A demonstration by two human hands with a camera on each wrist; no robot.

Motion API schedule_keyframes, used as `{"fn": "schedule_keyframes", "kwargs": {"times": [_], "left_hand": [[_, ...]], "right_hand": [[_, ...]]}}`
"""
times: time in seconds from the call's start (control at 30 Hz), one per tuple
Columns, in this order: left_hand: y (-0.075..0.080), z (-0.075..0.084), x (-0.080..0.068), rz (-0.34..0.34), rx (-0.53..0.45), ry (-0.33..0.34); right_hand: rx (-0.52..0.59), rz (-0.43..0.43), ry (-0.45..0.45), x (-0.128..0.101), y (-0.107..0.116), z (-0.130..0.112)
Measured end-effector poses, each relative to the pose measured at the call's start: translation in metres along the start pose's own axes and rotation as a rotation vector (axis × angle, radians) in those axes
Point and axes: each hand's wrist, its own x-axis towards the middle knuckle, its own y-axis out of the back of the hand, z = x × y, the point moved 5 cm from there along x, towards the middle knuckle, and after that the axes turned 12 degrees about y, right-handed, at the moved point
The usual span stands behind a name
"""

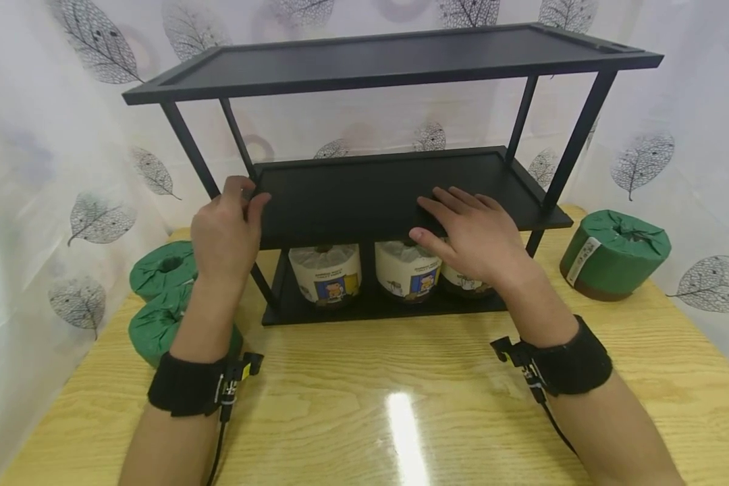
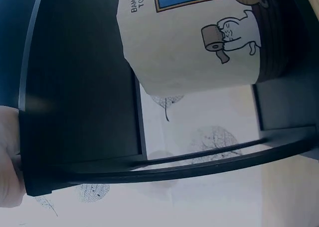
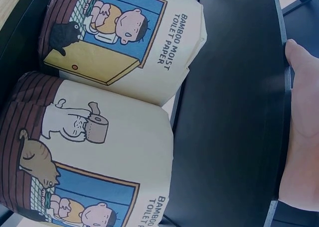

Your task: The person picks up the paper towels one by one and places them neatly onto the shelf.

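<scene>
Head view: matte black metal rack [image 1: 401, 196], left hand [image 1: 225, 233] curls round its middle shelf's front-left corner, right hand [image 1: 470, 233] lies flat on that shelf's front edge. Wrist views: glossy paper-wrapped rolls [image 3: 99, 152] sit just beneath both hands, tight under the shelf.

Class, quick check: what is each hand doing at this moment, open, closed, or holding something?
Left hand: grip closed on the middle shelf's left front corner.
Right hand: open, fingers flat on the same shelf.
</scene>
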Motion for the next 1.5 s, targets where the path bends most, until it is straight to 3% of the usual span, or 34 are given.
{"fn": "schedule_keyframes", "kwargs": {"times": [0.1,0.27,0.43,0.53,0.7,0.9,1.07,1.3,1.4,1.5], "left_hand": [[0.0,0.002,0.0,-0.009,0.036,-0.038],[-0.001,0.004,-0.004,-0.055,0.089,-0.165],[-0.005,0.003,-0.012,-0.099,0.057,-0.232],[-0.009,0.003,-0.017,-0.125,0.041,-0.276],[-0.013,0.004,-0.022,-0.097,0.068,-0.343],[-0.015,0.004,-0.023,-0.055,0.093,-0.368],[-0.016,0.005,-0.024,-0.033,0.099,-0.394],[-0.015,0.004,-0.024,-0.039,0.106,-0.391],[-0.014,0.005,-0.024,-0.037,0.106,-0.39],[-0.015,0.006,-0.024,-0.033,0.105,-0.394]], "right_hand": [[0.003,-0.004,-0.004,0.0,0.001,0.0],[0.008,-0.007,-0.007,0.001,0.001,0.0],[0.034,-0.023,-0.001,0.0,0.001,0.001],[0.121,-0.046,0.025,-0.002,0.004,0.003],[0.31,-0.085,0.058,-0.013,0.021,0.007],[0.346,-0.062,0.011,-0.034,0.052,0.015],[0.305,0.073,-0.033,-0.052,0.074,0.023],[0.15,0.386,-0.089,-0.076,0.105,0.033],[0.111,0.504,-0.209,-0.088,0.116,0.04],[0.09,0.557,-0.387,-0.101,0.122,0.05]]}}
